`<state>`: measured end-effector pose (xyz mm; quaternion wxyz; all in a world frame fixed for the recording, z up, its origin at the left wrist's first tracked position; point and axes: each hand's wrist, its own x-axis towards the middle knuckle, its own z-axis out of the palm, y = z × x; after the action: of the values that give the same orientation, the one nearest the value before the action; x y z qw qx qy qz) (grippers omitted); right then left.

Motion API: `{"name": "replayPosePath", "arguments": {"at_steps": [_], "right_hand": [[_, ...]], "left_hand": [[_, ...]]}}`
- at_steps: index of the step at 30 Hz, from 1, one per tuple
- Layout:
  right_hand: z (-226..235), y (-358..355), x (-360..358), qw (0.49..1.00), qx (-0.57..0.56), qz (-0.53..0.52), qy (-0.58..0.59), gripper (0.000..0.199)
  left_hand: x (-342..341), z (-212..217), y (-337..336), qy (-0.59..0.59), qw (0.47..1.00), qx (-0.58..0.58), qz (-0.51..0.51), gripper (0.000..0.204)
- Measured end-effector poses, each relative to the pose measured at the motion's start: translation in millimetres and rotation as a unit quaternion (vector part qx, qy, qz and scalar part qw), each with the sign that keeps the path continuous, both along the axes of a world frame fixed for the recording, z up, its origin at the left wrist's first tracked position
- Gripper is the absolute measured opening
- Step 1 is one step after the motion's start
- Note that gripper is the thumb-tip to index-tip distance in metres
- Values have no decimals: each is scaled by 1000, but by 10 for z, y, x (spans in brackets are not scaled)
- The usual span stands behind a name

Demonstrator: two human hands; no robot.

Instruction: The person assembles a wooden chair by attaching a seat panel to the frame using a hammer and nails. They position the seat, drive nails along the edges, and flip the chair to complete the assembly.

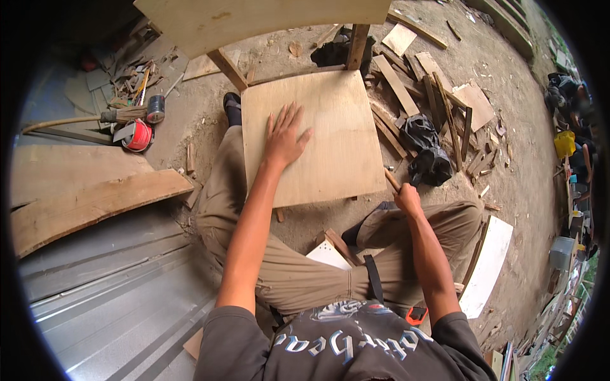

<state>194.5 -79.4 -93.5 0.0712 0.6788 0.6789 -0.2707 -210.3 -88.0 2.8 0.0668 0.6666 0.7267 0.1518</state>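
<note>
Between my legs stands a wooden chair with a pale plywood seat (337, 140) and a curved plywood backrest (267, 22) at its far side. My left hand (287, 138) lies flat on the left half of the seat, fingers spread. To the right of the seat's near corner, my right hand (407, 198) is closed round the wooden handle of a hammer (393, 181). The small metal head of the hammer shows just beside the seat's edge. Parts of the chair's legs are hidden under the seat.
Scrap wood (438, 95) and black plastic bags (429, 162) lie on the dirt floor at right. On the left are a broom (124, 114), a red spool (138, 135), a can (155, 108), a long plank (95, 203) and metal sheeting (127, 317). People (569, 101) are at far right.
</note>
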Motion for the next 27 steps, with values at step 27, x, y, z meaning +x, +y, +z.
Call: {"name": "replayPosePath", "arguments": {"at_steps": [27], "right_hand": [[1628,985,-1905,675,483,542,131,53]], "left_hand": [[-374,831,-366,22,963,199,-178,24]]}}
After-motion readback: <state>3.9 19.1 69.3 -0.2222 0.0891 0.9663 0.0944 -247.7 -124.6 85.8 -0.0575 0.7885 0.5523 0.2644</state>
